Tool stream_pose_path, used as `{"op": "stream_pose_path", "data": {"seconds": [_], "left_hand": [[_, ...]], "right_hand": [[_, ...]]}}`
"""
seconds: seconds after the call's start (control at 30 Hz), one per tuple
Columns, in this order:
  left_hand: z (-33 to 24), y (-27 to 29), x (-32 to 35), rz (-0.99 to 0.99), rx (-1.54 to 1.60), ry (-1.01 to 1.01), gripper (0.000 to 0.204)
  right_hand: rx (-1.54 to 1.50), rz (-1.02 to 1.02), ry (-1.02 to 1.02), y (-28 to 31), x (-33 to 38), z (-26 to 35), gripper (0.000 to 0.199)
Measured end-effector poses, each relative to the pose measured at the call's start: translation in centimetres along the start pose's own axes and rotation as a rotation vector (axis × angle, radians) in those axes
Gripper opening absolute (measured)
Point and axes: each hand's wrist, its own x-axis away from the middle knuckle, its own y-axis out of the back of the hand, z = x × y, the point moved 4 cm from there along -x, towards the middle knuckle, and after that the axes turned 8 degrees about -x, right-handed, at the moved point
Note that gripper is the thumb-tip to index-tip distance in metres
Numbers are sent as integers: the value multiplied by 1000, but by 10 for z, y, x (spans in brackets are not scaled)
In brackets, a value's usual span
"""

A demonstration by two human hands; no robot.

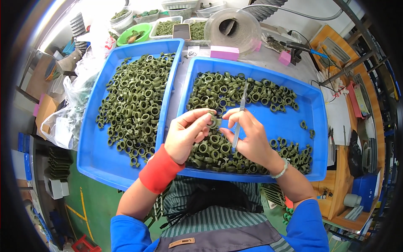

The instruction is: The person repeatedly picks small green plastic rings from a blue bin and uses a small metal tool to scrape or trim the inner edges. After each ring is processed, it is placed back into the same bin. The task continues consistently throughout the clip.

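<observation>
My left hand (184, 136) pinches a small olive-green ring-shaped part (215, 122) between thumb and fingertips. Close beside it, my right hand (255, 138) grips a slim flat metal scalpel (243, 100), held nearly upright between the fingers, one end pointing away from me. Its fingertips come close to the ring part; whether they touch it I cannot tell. Both hands are above the right blue tray (260, 122), where many similar green rings (222, 90) are heaped along the far side, near side and left. Another blue tray (90, 147) at the left holds a large pile of them.
Beyond the trays stand a lime-green bowl (145, 30), clear tubs of green parts (168, 28), a phone-like device (181, 32) and a large round clear container (249, 29). Pink blocks (224, 52) lie behind the right tray. Plastic bags (73, 113) crowd the left side.
</observation>
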Motion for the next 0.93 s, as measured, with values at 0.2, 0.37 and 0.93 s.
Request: {"op": "stream_pose_path", "data": {"seconds": [0.2,0.37,0.93], "left_hand": [[1,10,-4,-4,218,129,26],[-7,6,-5,30,341,173,25],[12,-2,1,236,-192,229,33]], "right_hand": [[123,486,-338,-10,28,-33,28],[84,523,-392,-11,28,-36,22],[-103,360,-681,16,12,-25,16]]}}
